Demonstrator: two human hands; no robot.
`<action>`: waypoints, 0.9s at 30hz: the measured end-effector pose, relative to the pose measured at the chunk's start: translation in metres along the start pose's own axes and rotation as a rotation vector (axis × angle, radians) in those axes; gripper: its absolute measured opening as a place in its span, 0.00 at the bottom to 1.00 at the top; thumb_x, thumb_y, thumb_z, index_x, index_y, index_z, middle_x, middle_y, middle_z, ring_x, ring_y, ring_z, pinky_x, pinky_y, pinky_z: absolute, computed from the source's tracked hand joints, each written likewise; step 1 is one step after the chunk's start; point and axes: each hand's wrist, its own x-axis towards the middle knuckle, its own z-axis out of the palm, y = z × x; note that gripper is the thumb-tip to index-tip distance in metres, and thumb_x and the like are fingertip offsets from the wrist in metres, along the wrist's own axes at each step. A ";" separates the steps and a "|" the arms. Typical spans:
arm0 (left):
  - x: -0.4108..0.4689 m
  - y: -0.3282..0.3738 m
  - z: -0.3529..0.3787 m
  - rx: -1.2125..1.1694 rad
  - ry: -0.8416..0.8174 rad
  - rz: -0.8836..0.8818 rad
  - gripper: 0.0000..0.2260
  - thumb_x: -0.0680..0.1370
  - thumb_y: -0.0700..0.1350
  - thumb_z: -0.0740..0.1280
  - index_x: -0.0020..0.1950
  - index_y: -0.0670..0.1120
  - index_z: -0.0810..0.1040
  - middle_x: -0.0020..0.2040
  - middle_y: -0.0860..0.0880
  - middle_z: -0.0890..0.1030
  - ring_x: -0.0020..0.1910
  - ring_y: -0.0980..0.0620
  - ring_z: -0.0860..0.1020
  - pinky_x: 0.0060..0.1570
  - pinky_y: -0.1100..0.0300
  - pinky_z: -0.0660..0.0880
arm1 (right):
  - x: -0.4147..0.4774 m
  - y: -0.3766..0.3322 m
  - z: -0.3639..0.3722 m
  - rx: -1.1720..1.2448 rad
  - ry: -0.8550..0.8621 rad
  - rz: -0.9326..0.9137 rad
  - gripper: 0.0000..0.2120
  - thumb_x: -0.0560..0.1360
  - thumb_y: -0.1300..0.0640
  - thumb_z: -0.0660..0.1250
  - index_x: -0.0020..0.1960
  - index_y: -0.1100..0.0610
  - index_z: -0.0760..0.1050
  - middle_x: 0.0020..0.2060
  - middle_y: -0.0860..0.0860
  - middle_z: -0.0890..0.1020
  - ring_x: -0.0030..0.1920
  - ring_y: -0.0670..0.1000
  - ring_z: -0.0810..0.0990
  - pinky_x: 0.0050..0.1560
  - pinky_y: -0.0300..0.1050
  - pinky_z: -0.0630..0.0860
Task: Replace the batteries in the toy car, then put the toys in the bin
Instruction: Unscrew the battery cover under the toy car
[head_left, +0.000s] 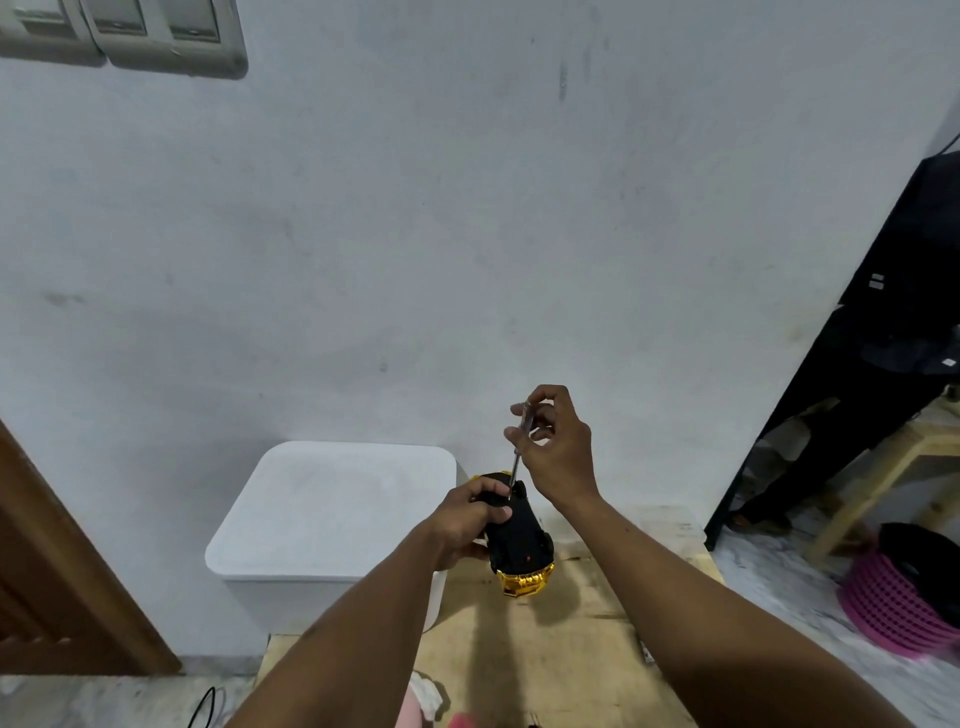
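– Gold chrome-look shell, black plastic underside: how is the toy car (519, 535) held in the head view?
– It is gripped belly-up by the left hand (467, 519), fingers and thumb curled round its far part, clear above the pale wooden table (597, 623). The gold end juts out beyond the grip, toward the wearer.
– And the other hand?
– The thin metal screwdriver with a clear handle (516, 465) is pinched at the handle by the right hand (558, 447), above the left grip. Its tip is set on the black underside just beside the left fingers, seemingly at a battery-cover screw.
– How will the car handle?
– It is judged light, stiff and hollow. The glossy shell is likely slippery, so the black sides between the wheels are best clasped. Under pressure the tip could skid off.
– And the bin?
– The white, rounded plastic bin (332, 509) stands just behind and left of the gripped car. Whether it is lidded cannot be told.
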 end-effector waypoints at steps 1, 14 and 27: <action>0.000 -0.001 0.000 0.002 -0.001 -0.002 0.12 0.77 0.34 0.66 0.56 0.48 0.78 0.57 0.41 0.79 0.50 0.42 0.77 0.47 0.46 0.79 | 0.000 0.000 0.000 0.009 0.001 0.002 0.23 0.69 0.67 0.74 0.51 0.44 0.70 0.48 0.42 0.82 0.44 0.48 0.83 0.45 0.50 0.82; 0.000 0.000 0.002 0.004 -0.005 -0.004 0.11 0.77 0.34 0.66 0.56 0.48 0.78 0.55 0.42 0.79 0.49 0.44 0.77 0.45 0.47 0.79 | 0.001 0.001 -0.003 0.035 0.017 -0.017 0.19 0.69 0.68 0.73 0.52 0.49 0.74 0.46 0.45 0.81 0.42 0.50 0.82 0.41 0.51 0.83; 0.004 -0.005 0.007 -0.002 -0.023 -0.010 0.11 0.77 0.35 0.67 0.55 0.49 0.78 0.53 0.43 0.80 0.49 0.43 0.78 0.46 0.47 0.79 | -0.001 0.015 -0.006 0.050 0.044 0.017 0.18 0.72 0.68 0.69 0.56 0.50 0.76 0.46 0.47 0.84 0.45 0.47 0.83 0.42 0.53 0.83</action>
